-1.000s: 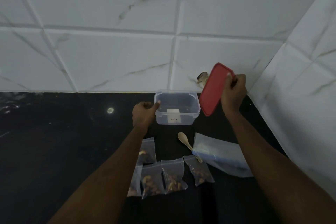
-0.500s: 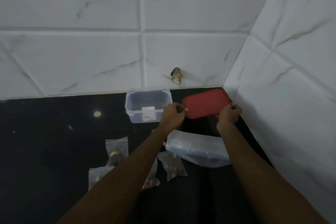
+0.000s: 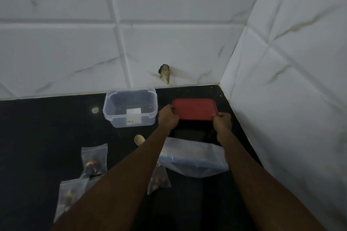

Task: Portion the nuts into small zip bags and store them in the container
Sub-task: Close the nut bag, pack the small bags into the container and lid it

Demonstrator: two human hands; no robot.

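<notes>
At near left the filled zip bags lie on the counter; beyond them the container stands open and empty. My left hand pinches the red lid, as does my right hand. The lid was raised a second ago and is now low and flat to the container's right, so I judge loading can begin.

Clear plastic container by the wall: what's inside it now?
Nothing shows inside the clear rectangular plastic container; the dark countertop shows through its base. The white label on its near wall hides a small patch behind it.
</notes>
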